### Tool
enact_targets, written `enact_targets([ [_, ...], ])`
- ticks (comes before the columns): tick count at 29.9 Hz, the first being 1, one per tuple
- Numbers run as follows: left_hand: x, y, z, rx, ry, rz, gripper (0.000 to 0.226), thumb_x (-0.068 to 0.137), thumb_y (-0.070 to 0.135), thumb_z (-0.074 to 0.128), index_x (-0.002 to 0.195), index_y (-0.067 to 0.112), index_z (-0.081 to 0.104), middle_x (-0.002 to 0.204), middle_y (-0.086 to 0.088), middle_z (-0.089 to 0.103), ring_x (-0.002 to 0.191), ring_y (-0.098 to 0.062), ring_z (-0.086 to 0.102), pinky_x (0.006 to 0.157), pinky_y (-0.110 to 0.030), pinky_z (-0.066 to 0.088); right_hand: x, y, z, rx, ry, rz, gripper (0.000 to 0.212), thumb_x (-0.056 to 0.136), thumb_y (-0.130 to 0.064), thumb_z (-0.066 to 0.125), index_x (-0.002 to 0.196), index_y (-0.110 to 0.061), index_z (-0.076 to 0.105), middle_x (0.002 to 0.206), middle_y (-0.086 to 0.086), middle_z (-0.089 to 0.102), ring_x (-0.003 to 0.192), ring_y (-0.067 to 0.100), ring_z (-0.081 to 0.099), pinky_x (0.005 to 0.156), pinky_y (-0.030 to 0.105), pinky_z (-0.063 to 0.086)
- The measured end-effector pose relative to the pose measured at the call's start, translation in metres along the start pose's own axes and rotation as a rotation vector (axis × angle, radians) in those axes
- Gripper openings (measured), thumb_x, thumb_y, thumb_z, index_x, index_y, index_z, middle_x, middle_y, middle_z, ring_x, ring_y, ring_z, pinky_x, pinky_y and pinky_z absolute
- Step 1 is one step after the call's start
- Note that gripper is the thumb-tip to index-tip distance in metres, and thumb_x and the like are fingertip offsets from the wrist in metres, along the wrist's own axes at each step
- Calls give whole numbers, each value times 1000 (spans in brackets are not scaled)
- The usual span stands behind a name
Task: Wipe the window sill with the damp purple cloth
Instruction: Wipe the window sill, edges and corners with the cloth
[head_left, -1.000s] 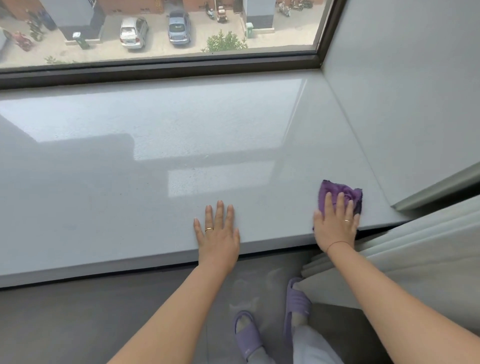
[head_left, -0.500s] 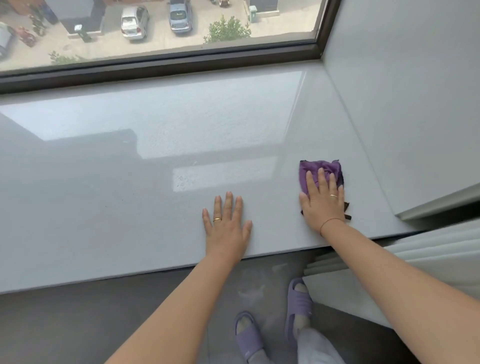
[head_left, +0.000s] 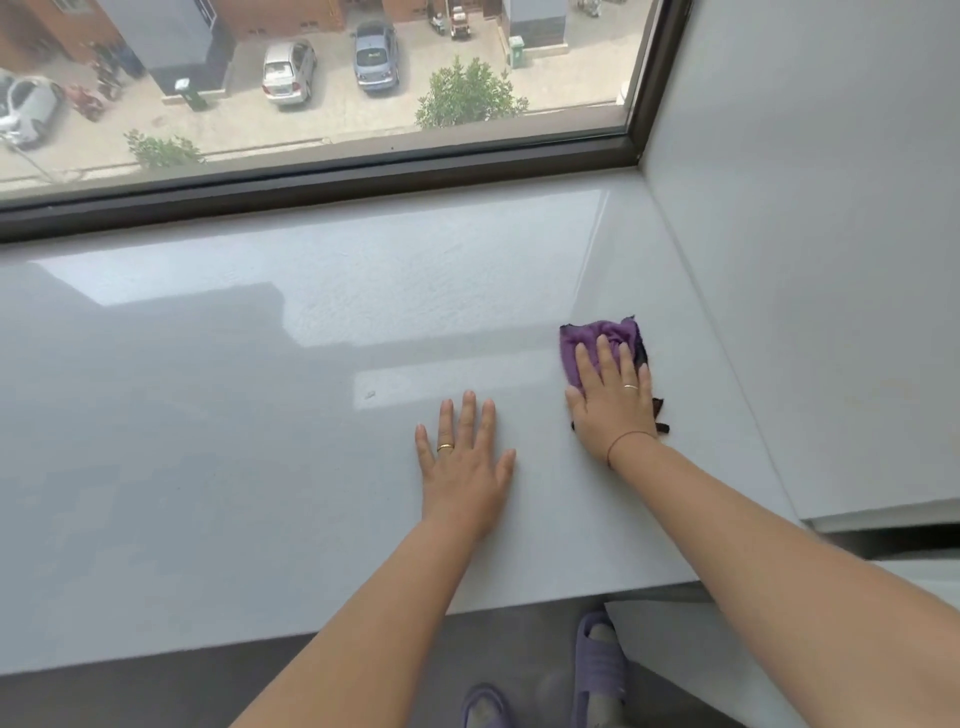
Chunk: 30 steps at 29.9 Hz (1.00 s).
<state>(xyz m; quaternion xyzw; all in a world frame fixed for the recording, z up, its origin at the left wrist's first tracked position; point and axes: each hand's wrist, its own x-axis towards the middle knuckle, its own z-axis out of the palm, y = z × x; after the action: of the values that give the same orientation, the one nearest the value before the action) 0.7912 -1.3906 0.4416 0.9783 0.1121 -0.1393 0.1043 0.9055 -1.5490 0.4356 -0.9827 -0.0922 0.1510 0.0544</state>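
A wide glossy pale-grey window sill (head_left: 260, 415) runs across the view below a dark-framed window. The purple cloth (head_left: 587, 338) lies flat on the sill's right part, with dark edges showing beside my wrist. My right hand (head_left: 613, 400) presses flat on top of the cloth, fingers spread and pointing toward the window. Only the cloth's far portion shows past my fingertips. My left hand (head_left: 465, 457) rests palm-down on the bare sill to the left of the cloth, fingers apart, holding nothing.
A grey side wall (head_left: 805, 260) bounds the sill on the right. The dark window frame (head_left: 311, 187) closes the far edge. A small speck (head_left: 370, 395) lies on the sill left of my hands. My feet in purple slippers (head_left: 597, 660) stand on the floor below.
My right hand has slid the cloth away from the sill's front edge toward the window and slightly left. My left hand has shifted forward on the sill.
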Motion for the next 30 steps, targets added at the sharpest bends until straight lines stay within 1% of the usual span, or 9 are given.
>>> enact_targets([
  [2, 6, 5, 0, -6, -2, -19, 63, 99, 49, 16, 148, 27, -16, 157, 4, -23, 143, -21, -24, 114, -49, -14, -4, -18, 5, -7, -3, -95, 59, 100, -42, 21, 150, -29, -6, 159, -1, -17, 146, 23, -16, 116, 42, -13],
  [5, 12, 13, 1, -6, 22, -58, 63, 99, 50, 17, 148, 27, -14, 157, 4, -22, 144, -21, -22, 114, -49, -13, -5, -20, 8, -44, -51, -348, 56, 100, -41, 19, 150, -33, -6, 159, -5, -17, 145, 18, -19, 116, 39, -14],
  [7, 16, 16, -1, -2, 28, -66, 63, 98, 50, 17, 148, 26, -15, 157, 4, -22, 144, -20, -22, 114, -48, -14, 10, -2, 0, -73, -58, -400, 55, 100, -41, 18, 150, -33, -6, 158, -7, -16, 146, 15, -17, 117, 37, -13],
  [12, 32, 13, -8, -12, 45, -86, 63, 98, 49, 16, 148, 27, -16, 157, 4, -22, 144, -20, -22, 114, -45, -14, 54, 38, -25, -28, -31, -84, 56, 101, -40, 17, 151, -28, -5, 159, -4, -15, 146, 18, -14, 118, 39, -9],
  [15, 44, 12, -11, -6, 83, -104, 63, 98, 49, 17, 148, 26, -15, 157, 3, -22, 144, -20, -21, 115, -44, -13, 57, 9, -22, 4, 2, 4, 58, 100, -42, 20, 150, -29, -5, 159, -1, -15, 146, 23, -14, 117, 42, -11],
  [19, 59, 19, -13, 3, 115, -127, 63, 99, 49, 16, 149, 25, -14, 158, 1, -20, 145, -21, -17, 116, -43, -9, 47, -40, -5, -15, -40, -347, 57, 100, -42, 20, 150, -33, -5, 159, -4, -17, 145, 20, -20, 115, 40, -16],
  [22, 69, 18, -14, 19, 105, -124, 63, 98, 49, 14, 148, 25, -15, 158, 2, -20, 145, -20, -18, 116, -43, -9, 68, -23, -13, -70, -62, -471, 55, 100, -42, 17, 149, -35, -5, 159, -7, -16, 145, 15, -18, 116, 37, -15],
  [27, 84, 13, -15, -21, 99, -127, 64, 97, 52, 12, 146, 26, -20, 156, 4, -25, 144, -21, -22, 115, -44, -13, 123, 29, -44, -46, -35, -166, 55, 101, -40, 17, 151, -28, -4, 159, -4, -15, 146, 17, -15, 118, 39, -8],
  [30, 86, 12, -11, -21, 123, -133, 63, 96, 53, 10, 141, 28, -27, 155, 4, -26, 144, -21, -23, 114, -44, -15, 128, 13, -44, -22, -17, -62, 57, 100, -42, 18, 151, -29, -4, 159, -1, -15, 146, 22, -14, 117, 41, -10],
])
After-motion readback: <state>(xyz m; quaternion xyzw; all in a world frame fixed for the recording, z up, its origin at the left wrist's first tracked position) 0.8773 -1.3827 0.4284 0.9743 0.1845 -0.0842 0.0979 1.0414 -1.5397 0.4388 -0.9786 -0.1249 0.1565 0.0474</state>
